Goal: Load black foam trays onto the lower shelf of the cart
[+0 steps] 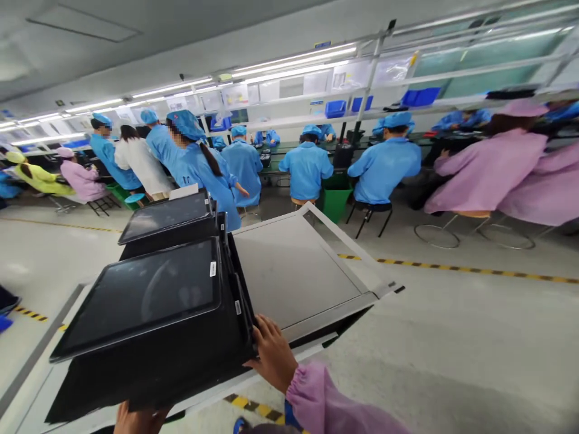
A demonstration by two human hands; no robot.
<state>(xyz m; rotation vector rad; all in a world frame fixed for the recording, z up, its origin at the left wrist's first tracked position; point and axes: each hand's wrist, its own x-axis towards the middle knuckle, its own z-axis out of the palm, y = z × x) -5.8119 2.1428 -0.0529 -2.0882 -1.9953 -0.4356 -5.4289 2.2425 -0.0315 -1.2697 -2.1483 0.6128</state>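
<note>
Two black stacks rest on a grey-white cart, each topped by a flat display panel with a dark glossy screen. The nearer panel (154,295) carries a small white label at its right edge, and the farther panel (167,214) lies behind it. My right hand (274,352), in a pink sleeve, presses against the right side of the near stack, its fingers curled at the edge. At the bottom of the picture my left hand (140,419) touches the lower front of the same black stack (167,374); its fingers are mostly hidden beneath.
The cart's flat grey top (294,259) extends right of the stacks, with a raised frame (344,241) at its far end. Several workers in blue and pink coats sit or stand along a bench beyond. A green bin (335,198) stands there. Yellow-black tape (452,269) marks the floor.
</note>
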